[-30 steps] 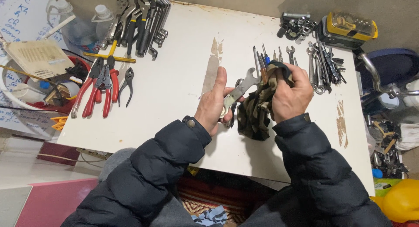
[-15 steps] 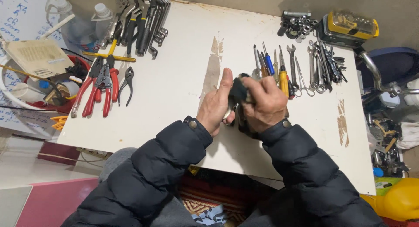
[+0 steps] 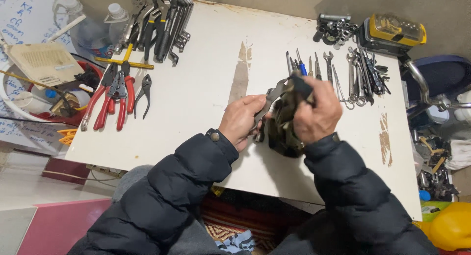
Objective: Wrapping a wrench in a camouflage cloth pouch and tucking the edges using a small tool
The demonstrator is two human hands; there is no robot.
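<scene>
**A:** What am I looking at from the head camera?

**B:** The left hand (image 3: 243, 120) has its fingers curled tight round the handle end of a metal wrench (image 3: 269, 104), which is held just above the white table (image 3: 206, 88), near its front edge. The right hand (image 3: 316, 115) is bunched around a dark camouflage cloth (image 3: 283, 127), pressing it against the wrench's shaft.

**A:** So I'd judge this is wiping the tool. How would I do it well from here?

**B:** I'd keep the left grip firm so the wrench doesn't twist, and fold the cloth fully around the shaft, not just one face. I'd draw it along the length towards the jaw end, which sticks out bare above the cloth.

**A:** Anything to mind nearby?

**B:** The row of screwdrivers and spanners (image 3: 333, 73) lies just beyond the right hand; I'd keep the cloth's loose end off them. The red-handled pliers (image 3: 115, 95) are well apart, to the left.
</scene>
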